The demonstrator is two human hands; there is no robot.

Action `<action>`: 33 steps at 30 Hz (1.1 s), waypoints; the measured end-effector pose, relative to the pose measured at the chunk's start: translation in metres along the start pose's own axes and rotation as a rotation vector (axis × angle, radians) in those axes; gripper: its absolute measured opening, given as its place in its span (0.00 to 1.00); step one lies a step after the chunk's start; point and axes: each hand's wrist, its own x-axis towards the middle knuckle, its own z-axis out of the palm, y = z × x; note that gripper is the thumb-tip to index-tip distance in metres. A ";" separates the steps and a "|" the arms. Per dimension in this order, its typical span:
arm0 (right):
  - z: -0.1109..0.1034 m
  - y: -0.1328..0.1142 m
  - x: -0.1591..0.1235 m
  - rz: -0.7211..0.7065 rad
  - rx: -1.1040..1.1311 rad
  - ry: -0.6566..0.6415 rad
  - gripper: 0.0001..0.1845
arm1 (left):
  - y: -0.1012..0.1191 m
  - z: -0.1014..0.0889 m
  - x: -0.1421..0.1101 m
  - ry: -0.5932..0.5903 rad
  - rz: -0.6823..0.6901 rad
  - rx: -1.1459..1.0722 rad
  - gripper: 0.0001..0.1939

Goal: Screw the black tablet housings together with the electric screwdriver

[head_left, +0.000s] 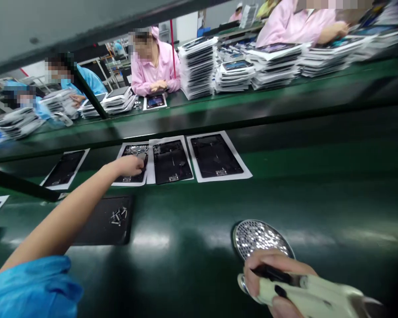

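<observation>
My left hand (130, 165) reaches out over the green conveyor belt and rests, fingers curled, on the leftmost of three black device panels (134, 164), each lying on a white sheet. The middle panel (171, 161) and the right panel (215, 155) lie beside it. Whether the fingers grip the panel or a small part I cannot tell. My right hand (274, 278) is wrapped round a cream electric screwdriver (311, 296) at the bottom right, just in front of a round perforated metal screw dish (260, 236).
A black mat (102, 221) with several loose screws lies near my left forearm. Another panel on a sheet (64, 168) lies further left. Across the belt, people in pink and blue coats work beside tall stacks of trays (197, 66). A dark bar (20, 185) crosses at left.
</observation>
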 end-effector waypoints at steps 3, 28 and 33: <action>-0.001 0.002 0.001 -0.026 0.007 0.014 0.12 | 0.012 0.022 -0.039 -0.116 -0.012 0.118 0.14; 0.000 0.017 0.027 -0.125 -0.077 0.254 0.07 | 0.331 0.061 -0.220 0.258 0.621 0.009 0.09; 0.001 0.021 0.031 -0.125 -0.113 0.283 0.07 | 0.360 0.095 -0.227 0.297 0.665 -0.047 0.06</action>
